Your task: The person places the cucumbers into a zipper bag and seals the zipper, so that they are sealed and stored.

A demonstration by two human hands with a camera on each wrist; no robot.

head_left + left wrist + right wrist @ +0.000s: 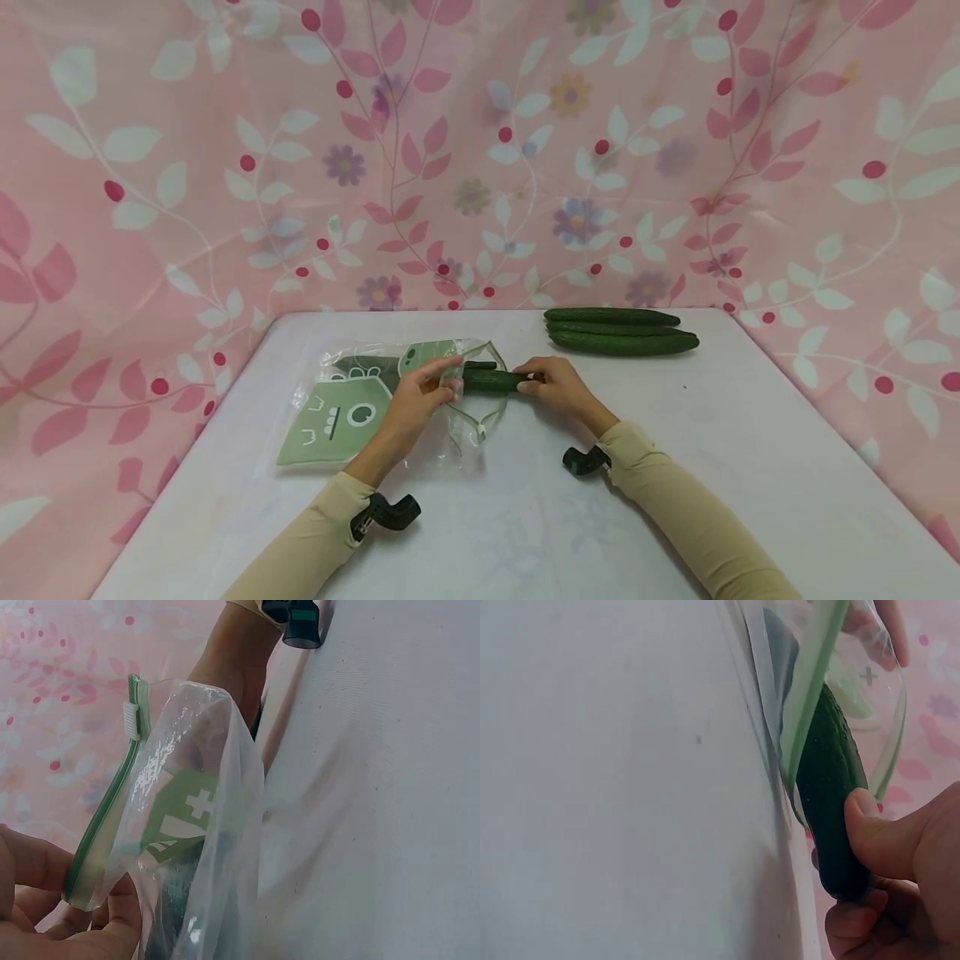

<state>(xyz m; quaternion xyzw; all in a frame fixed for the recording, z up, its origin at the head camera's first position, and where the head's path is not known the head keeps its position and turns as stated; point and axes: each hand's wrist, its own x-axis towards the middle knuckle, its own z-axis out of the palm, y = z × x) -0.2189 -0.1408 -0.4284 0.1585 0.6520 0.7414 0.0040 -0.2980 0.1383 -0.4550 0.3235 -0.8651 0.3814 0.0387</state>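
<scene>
A clear zip bag [303,442] printed with green cartoon monsters lies on the table, its green-edged mouth toward the right. My left hand [415,403] pinches the bag near its mouth, and the left wrist view shows those fingers [112,930] at the green zip strip. A dark green cucumber [491,381] passes through the opening, partly inside the bag. My right hand [558,386] grips its outer end, thumb on one side and fingers beneath in the right wrist view. Another long dark green shape [367,363] shows dimly through the plastic, probably a cucumber.
Several more cucumbers [622,341] lie side by side at the back right of the white table [720,433]. A pink floral cloth [480,167] hangs behind the table's far edge. Both wrists carry small black cameras.
</scene>
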